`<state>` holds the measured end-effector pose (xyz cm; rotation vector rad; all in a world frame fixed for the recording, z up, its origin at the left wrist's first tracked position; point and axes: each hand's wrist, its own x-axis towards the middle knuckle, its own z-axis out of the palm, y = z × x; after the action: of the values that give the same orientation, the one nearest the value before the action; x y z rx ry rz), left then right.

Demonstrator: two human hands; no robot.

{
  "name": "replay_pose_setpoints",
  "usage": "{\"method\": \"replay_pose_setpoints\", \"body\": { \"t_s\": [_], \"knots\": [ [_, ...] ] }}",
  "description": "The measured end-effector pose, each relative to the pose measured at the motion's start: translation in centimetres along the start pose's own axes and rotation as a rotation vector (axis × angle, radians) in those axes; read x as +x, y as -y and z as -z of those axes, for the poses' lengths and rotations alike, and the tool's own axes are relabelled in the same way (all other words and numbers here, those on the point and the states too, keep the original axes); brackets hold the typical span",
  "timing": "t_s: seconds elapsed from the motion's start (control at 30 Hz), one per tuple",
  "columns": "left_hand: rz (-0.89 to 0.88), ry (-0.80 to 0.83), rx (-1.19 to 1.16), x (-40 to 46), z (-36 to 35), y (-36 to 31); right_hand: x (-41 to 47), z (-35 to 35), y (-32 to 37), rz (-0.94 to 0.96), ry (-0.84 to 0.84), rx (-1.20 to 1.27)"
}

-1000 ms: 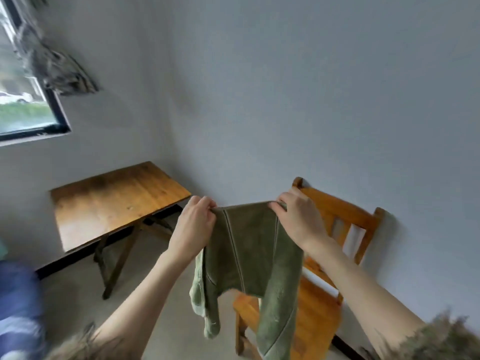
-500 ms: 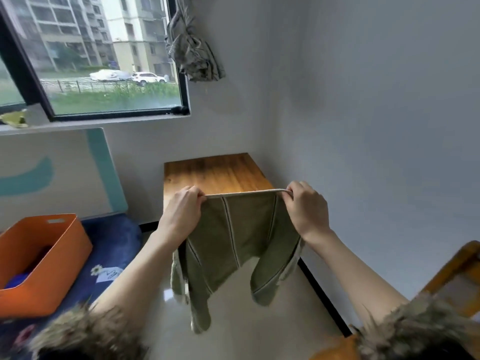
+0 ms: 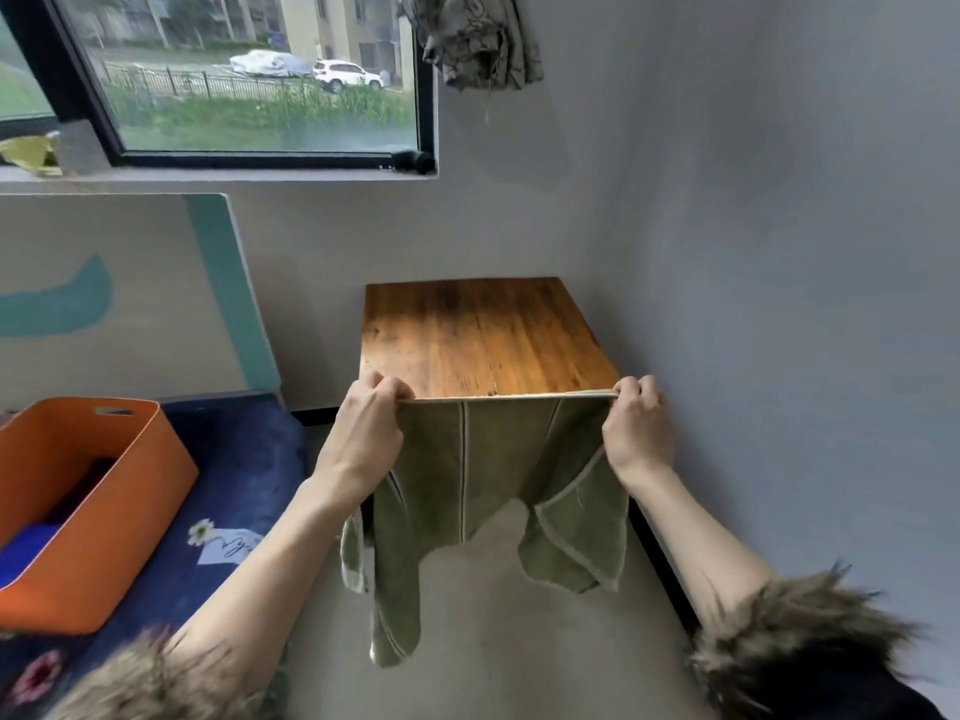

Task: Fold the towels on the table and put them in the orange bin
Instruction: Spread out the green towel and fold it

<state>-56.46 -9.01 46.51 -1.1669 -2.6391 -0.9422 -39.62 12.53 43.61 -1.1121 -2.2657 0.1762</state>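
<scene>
Pinching green towel (image 3: 483,459) corners, left hand (image 3: 366,433) and right hand (image 3: 636,426) grip taut; no legible writing.

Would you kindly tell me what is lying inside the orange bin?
Inside the orange plastic bin lie a bright blue cloth and something dark beyond it; the near wall hides the rest of the floor.

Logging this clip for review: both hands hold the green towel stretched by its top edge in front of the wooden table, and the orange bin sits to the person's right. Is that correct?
Not quite. The head view shows the orange bin to the person's left, on the blue floral cover. The rest holds: the left hand and right hand hold the green towel stretched by its top edge in front of the wooden table.
</scene>
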Motion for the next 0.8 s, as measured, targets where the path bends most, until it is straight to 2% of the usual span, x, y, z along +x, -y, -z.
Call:
{"method": "replay_pose_setpoints", "body": {
  "t_s": [0.13, 0.23, 0.33, 0.43, 0.6, 0.8],
  "knots": [
    [0.052, -0.043, -0.05, 5.4, -1.3, 4.1, 4.3, -4.7, 0.5, -0.23, 0.021, 0.069],
    [0.103, 0.013, -0.031, 8.6, -2.9, 6.8, 7.3, -7.3, 0.9, -0.373, 0.032, 0.202],
    [0.172, 0.098, 0.035, 11.4, -4.4, 8.5, 10.4, -9.4, 1.0, -0.606, -0.001, 0.327],
    [0.131, 0.11, 0.019, 15.1, -5.7, 9.7, 13.8, -11.4, 0.8, -0.743, -0.06, 0.41],
    [0.063, 0.134, -0.002, 22.5, -9.3, 12.0, 19.9, -15.5, -0.3, -0.608, -0.053, 0.334],
    [0.102, 0.181, 0.035, 31.8, -15.8, 15.0, 28.4, -23.5, -3.0, -0.447, 0.054, 0.25]
  ]
}}
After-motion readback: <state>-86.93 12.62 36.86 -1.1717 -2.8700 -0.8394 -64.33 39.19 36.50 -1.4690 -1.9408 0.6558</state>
